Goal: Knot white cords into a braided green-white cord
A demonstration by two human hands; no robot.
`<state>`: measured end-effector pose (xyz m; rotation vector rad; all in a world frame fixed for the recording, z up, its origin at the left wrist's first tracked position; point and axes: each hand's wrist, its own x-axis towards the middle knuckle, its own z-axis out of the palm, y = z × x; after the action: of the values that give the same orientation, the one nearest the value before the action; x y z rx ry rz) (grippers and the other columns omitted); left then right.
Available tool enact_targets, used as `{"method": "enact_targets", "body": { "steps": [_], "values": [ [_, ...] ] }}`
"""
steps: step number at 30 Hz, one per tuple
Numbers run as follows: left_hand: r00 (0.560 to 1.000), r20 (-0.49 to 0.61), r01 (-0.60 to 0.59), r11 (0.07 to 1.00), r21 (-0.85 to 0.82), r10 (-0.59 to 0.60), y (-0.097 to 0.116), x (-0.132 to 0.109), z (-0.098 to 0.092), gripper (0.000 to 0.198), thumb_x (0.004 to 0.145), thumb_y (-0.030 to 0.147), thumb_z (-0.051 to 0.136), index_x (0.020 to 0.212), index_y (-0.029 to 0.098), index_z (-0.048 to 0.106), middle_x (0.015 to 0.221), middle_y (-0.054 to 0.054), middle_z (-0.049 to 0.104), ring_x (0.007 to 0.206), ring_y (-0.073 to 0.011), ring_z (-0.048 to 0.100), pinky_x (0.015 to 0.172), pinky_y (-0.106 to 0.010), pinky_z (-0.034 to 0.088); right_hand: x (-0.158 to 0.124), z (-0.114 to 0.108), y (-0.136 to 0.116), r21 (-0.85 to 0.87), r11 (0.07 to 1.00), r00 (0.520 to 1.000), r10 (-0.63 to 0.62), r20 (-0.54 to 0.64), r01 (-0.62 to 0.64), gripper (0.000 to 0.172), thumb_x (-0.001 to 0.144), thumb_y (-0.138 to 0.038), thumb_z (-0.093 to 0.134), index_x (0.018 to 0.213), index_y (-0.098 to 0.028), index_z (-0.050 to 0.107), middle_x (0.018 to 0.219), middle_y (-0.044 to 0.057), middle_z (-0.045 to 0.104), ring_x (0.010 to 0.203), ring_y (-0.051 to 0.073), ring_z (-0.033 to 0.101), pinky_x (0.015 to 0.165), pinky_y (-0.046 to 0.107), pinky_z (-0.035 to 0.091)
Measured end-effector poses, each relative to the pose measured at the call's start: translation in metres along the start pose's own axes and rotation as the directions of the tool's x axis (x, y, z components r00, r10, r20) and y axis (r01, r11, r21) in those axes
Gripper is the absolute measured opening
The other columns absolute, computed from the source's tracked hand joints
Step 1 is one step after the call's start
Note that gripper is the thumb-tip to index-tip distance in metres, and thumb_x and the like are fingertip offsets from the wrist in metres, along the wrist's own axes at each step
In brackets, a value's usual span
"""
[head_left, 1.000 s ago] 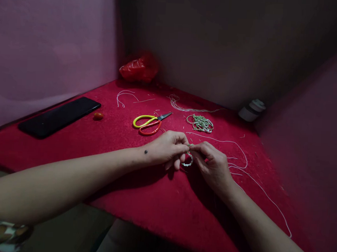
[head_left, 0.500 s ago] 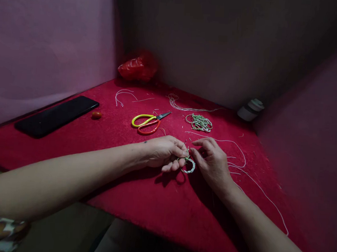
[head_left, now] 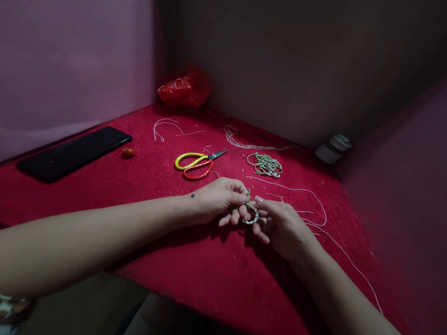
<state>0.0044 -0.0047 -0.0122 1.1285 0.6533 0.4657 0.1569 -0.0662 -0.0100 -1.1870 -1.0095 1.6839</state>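
Close in: my left hand (head_left: 225, 198) has thumb and forefinger pinched on the top of a small green-and-white braided ring (head_left: 257, 217), held just above the desk (head_left: 188, 268), toward its near edge. My right hand (head_left: 287, 227) is alongside, thumb up, fingers curled by the ring's far curve. Whether these fingers press on the braid or merely sit beside it, I can't tell; dim light, small overlap.

Handling, my judgement: left pinch firm, right touch light, so the loop doesn't twist; tip the short green end at the top into view before pulling anything.

Room: bare red surface runs from my hands down to the near edge, good for lowering wrists. Less freedom on the right, where a long white cord (head_left: 309, 191) snakes along the right edge and could snag my forearm.

Farther: scissors (head_left: 211, 157), blades pointing away to the right; a heap of green-and-white braid (head_left: 268, 166) right of them. Left edge: black phone (head_left: 74, 154), small reddish oval thing (head_left: 128, 153) near its end. Toward the far edge, a thin strand bundle (head_left: 243, 144). Far left corner, red plastic bag (head_left: 184, 91); far right corner, white container (head_left: 329, 152).
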Motion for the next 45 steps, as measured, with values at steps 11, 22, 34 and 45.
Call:
{"method": "enact_targets", "body": {
  "steps": [11,22,34,45],
  "values": [
    [0.999,-0.029,0.015,0.999,0.032,-0.014,0.0065,-0.0034,0.0007,0.005,0.077,0.016,0.051,0.078,0.015,0.046,0.057,-0.001,0.06,0.039,-0.0102,0.055,0.028,-0.014,0.037,0.0036,-0.0009,0.0037,-0.027,0.999,0.99,-0.025,-0.142,0.021,0.02,0.065,-0.028,0.07,0.075,-0.011,0.064,0.062,0.002,0.061,0.042,0.005,0.048,0.035,0.016,0.033],
    [0.999,0.04,-0.014,1.0,-0.026,0.015,0.0046,-0.0001,-0.0066,0.004,0.074,0.01,0.052,0.072,0.012,0.048,0.059,-0.002,0.061,0.046,-0.0127,0.059,0.033,-0.019,0.046,0.0039,-0.0046,0.0031,0.049,0.996,0.989,-0.072,-0.126,0.079,0.018,0.063,-0.023,0.069,0.079,-0.013,0.068,0.073,0.007,0.067,0.056,0.011,0.056,0.051,0.022,0.04],
    [0.993,0.112,-0.022,1.0,-0.008,0.023,0.0039,-0.0008,-0.0053,0.004,0.074,0.012,0.054,0.073,0.012,0.05,0.055,-0.004,0.062,0.044,-0.0125,0.059,0.04,-0.021,0.049,0.0032,-0.0016,0.0025,0.032,0.987,0.98,-0.15,-0.131,0.155,0.015,0.063,-0.018,0.068,0.077,-0.014,0.064,0.067,0.004,0.066,0.061,0.012,0.059,0.06,0.024,0.041],
    [0.996,0.065,-0.054,0.998,-0.033,0.056,0.0067,-0.002,-0.0016,0.012,0.066,0.006,0.05,0.075,0.014,0.049,0.057,0.0,0.06,0.045,-0.0134,0.059,0.036,-0.022,0.047,0.0021,0.0026,-0.001,0.119,0.983,0.986,-0.126,-0.112,0.139,0.01,0.063,-0.01,0.057,0.072,-0.013,0.06,0.064,0.004,0.064,0.057,0.011,0.055,0.057,0.024,0.039]
  ]
}}
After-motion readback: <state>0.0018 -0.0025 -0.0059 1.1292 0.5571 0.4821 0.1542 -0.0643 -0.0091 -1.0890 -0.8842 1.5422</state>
